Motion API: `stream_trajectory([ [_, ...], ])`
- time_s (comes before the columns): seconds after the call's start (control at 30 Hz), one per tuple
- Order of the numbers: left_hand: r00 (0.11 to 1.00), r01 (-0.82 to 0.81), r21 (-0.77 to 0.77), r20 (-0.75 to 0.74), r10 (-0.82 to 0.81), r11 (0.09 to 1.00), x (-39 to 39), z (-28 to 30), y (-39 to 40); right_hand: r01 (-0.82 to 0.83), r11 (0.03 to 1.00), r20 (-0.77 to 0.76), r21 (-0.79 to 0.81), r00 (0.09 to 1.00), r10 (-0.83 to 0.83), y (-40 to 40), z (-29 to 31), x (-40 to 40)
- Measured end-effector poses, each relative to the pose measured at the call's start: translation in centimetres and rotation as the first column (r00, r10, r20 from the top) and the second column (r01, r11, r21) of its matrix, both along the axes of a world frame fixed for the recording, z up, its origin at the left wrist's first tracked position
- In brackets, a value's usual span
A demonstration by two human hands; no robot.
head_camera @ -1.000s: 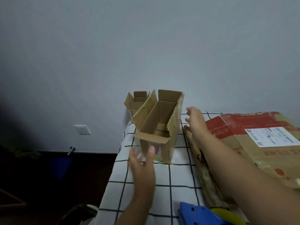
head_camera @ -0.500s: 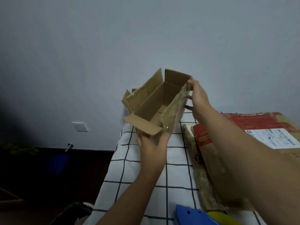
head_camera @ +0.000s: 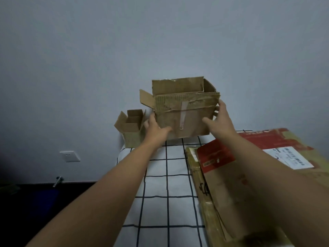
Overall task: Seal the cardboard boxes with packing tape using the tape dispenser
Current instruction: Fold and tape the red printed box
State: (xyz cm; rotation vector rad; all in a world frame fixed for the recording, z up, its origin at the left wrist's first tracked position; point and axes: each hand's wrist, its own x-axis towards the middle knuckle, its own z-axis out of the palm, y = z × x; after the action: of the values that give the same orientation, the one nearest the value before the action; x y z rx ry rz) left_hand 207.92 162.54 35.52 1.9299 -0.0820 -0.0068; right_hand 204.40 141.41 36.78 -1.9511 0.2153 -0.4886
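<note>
Both hands gripping the open box (head_camera: pixel 183 113) at its sides, left hand (head_camera: pixel 156 129), right hand (head_camera: pixel 218 122), at the table's (head_camera: pixel 167 184) far end. Flaps up, nothing sealed; small box (head_camera: pixel 130 128) also open. Tape dispenser out of view.

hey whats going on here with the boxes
A person is holding an open cardboard box between both hands, the left hand at its left side and the right hand at its right. Its top flaps are up, unsealed. A smaller open box sits behind on the checked cloth, and a flattened red-printed carton lies to the right.
</note>
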Motion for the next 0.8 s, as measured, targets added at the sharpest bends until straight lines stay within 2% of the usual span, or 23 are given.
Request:
stream_trajectory([
  [0.1,0.999,0.046,0.092,-0.009,-0.045,0.995,1.4,-2.2,-0.2,0.003,0.970,-0.080,-0.241,0.997,-0.023,-0.3,-1.5,0.5],
  [0.3,0.995,0.072,0.332,0.046,-0.093,0.940,2.3,-6.0,0.9,-0.089,0.842,-0.194,-0.533,0.981,-0.019,-0.2,-4.3,1.1],
  [0.43,0.989,0.020,0.450,0.121,-0.083,0.893,1.3,-7.4,0.9,-0.096,0.800,-0.331,-0.593,0.934,-0.133,0.0,-5.6,1.8],
  [0.53,0.987,0.031,0.503,0.120,-0.105,0.863,0.6,-8.3,0.3,-0.147,0.679,-0.429,-0.720,0.863,-0.268,0.4,-6.0,2.1],
  [0.6,0.991,0.050,0.538,0.081,-0.110,0.842,0.9,-8.2,0.2,-0.203,0.618,-0.456,-0.760,0.843,-0.285,0.9,-6.2,2.4],
  [0.7,0.993,0.062,0.609,0.041,-0.109,0.791,1.8,-7.6,0.3,-0.237,0.614,-0.481,-0.752,0.835,-0.267,1.6,-6.3,3.1],
  [0.8,0.994,0.071,0.677,0.015,-0.110,0.733,2.4,-7.5,0.6,-0.274,0.661,-0.543,-0.699,0.804,-0.240,2.5,-6.4,3.6],
])
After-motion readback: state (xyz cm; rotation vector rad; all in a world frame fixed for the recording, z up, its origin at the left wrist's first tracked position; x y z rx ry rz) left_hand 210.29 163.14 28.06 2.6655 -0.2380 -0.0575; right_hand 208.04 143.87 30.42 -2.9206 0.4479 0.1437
